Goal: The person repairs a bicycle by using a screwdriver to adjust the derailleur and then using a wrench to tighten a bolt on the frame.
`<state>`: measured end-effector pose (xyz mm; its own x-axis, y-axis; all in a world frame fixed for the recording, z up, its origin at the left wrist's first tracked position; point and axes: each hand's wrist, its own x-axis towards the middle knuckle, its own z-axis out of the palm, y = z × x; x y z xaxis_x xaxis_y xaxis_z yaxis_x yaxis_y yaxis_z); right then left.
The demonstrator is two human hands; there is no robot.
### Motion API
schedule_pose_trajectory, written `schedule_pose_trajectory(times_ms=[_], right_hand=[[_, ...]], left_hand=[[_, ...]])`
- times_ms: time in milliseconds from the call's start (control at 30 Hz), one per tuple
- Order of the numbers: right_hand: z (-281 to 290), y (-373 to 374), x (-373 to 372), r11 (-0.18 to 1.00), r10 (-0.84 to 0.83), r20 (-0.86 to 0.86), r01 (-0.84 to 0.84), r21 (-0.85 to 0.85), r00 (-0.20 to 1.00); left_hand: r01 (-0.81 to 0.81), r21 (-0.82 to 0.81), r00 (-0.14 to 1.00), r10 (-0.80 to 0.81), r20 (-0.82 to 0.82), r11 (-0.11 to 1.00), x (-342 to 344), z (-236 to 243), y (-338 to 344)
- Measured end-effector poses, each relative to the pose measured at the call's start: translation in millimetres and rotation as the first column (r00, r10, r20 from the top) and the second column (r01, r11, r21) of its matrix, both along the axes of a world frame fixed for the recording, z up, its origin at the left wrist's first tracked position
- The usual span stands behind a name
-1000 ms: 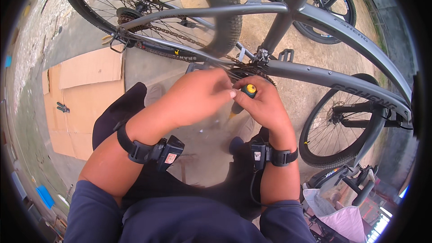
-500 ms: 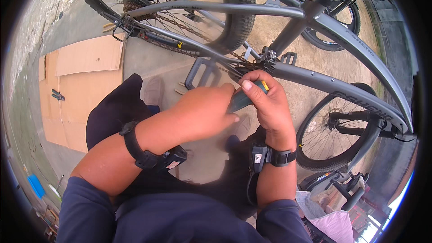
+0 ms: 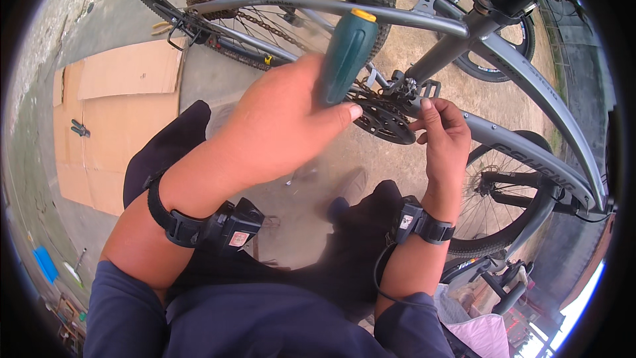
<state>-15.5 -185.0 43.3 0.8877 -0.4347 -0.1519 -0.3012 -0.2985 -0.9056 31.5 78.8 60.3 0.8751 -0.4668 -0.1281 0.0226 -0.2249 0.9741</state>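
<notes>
My left hand [image 3: 281,119] is closed around the dark green handle of a screwdriver [image 3: 351,53] with a yellow end cap. The handle stands up toward the camera, and its shaft is hidden. Beyond it lies the black chainring [image 3: 383,121] of a grey bicycle, with the chain running back to the rear wheel. My right hand [image 3: 447,139] is at the chainring's right edge, close to the grey frame tube [image 3: 503,136]. Its thumb and fingertips are drawn together in a pinch; whatever is between them cannot be made out.
Flattened cardboard [image 3: 119,132] covers the floor at left, with dark-handled pliers [image 3: 80,128] on it. The rear wheel [image 3: 377,0] rises behind the frame; the front wheel [image 3: 493,192] is at right. Another bicycle wheel [image 3: 497,33] stands farther back.
My right hand has let go of the screwdriver handle and moved right to the chainring's edge. My left hand has risen with the screwdriver, whose handle now points upward.
</notes>
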Motion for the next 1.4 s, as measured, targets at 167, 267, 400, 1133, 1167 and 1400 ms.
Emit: schedule_pose_trajectory(times_ms=[167,267,400,1133,1167,1400], right_hand=[[-12.4,9.7,12.9,0.990,0.006,-0.003,-0.006,-0.141,1.000],[-11.4,17.1,19.3,0.930,0.021,-0.055,-0.040,-0.365,0.998],[-12.6,19.0,22.7,0.874,0.010,-0.047,-0.032,-0.485,0.999],[-19.6,-11.8,20.3,0.901,0.146,0.022,-0.124,-0.416,0.989],[-20.1,-11.1,20.7,0.905,0.143,0.023,-0.121,-0.408,0.989],[-18.1,-8.8,20.9,0.968,0.096,-0.014,-0.096,-0.232,0.995]], left_hand=[[-0.136,-0.183,0.981,0.105,-0.165,0.974,7.7,10.0,8.1],[-0.155,-0.189,0.978,0.124,-0.166,0.970,7.7,10.7,11.2],[-0.151,-0.171,0.982,0.128,-0.137,0.974,7.0,12.6,12.3],[-0.162,-0.198,0.984,0.144,-0.100,0.967,8.9,14.9,17.3],[-0.162,-0.201,0.985,0.146,-0.092,0.966,8.8,14.5,17.1],[-0.164,-0.202,0.982,0.140,-0.129,0.965,7.9,16.1,16.2]])
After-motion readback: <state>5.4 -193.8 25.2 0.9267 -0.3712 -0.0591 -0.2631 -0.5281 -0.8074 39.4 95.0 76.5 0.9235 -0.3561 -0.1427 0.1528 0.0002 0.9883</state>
